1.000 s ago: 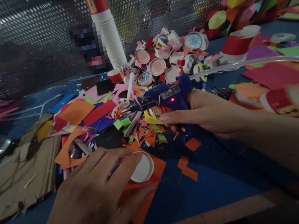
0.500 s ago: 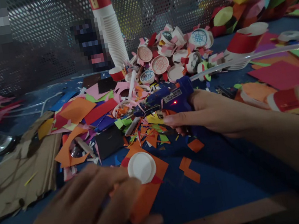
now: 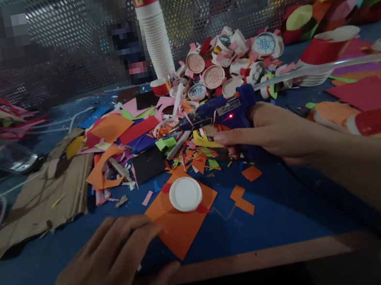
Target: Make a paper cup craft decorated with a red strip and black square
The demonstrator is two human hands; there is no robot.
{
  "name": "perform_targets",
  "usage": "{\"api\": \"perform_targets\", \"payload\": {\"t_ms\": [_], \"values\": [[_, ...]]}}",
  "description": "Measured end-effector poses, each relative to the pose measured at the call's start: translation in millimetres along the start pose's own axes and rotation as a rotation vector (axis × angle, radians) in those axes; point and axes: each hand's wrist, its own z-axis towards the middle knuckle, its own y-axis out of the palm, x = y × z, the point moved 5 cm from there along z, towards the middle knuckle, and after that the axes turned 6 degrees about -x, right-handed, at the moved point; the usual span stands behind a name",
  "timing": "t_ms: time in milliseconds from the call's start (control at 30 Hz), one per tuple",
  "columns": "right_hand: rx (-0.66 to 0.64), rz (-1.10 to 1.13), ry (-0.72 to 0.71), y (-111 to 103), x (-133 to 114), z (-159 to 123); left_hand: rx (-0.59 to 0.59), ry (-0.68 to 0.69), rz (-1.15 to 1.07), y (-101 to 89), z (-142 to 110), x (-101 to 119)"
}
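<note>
My right hand (image 3: 266, 134) is wrapped around a blue hot glue gun (image 3: 225, 109) whose small red light is lit. A clear glue stick (image 3: 296, 74) runs out of its back end, and its nozzle points left over the paper scraps. My left hand (image 3: 113, 269) holds nothing; its fingers are apart beside the left edge of an orange paper square (image 3: 181, 237). On that square lies a round white cup bottom (image 3: 185, 194), with red pointed bits showing at two sides. A thin strand of glue trails from there toward small orange scraps (image 3: 243, 204).
Behind are a tall stack of paper cups (image 3: 157, 40) and a heap of cut cup bottoms (image 3: 214, 77). Corrugated cardboard (image 3: 39, 203) lies left, coloured paper scraps (image 3: 110, 129) mid-table. A red-banded cup (image 3: 325, 52) is at right. The table's front edge (image 3: 255, 259) is near me.
My left hand has drawn back from the white cup bottom, to the left and toward me. The view has shifted slightly. The glue gun stays in my right hand.
</note>
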Motion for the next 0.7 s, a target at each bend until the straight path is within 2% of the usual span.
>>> {"api": "perform_targets", "payload": {"t_ms": [67,167,233,300,500,700], "values": [[0.0,0.002,-0.006,-1,1,0,-0.032,-0.033,0.07,0.7,6,-6],[0.01,-0.01,-0.019,-3,1,0,-0.09,-0.179,0.132,1.0,17,-22],[0.023,-0.023,-0.023,-4,1,0,-0.151,-0.293,0.098,2.4,21,-34],[0.022,-0.031,-0.026,-3,1,0,-0.18,-0.349,0.021,3.1,23,-41],[-0.003,-0.073,-0.056,1,-3,-1,-0.191,-0.372,-0.157,3.1,30,-43],[-0.008,-0.072,-0.067,1,-8,-4,-0.211,-0.325,-0.18,7.0,36,-41]]}}
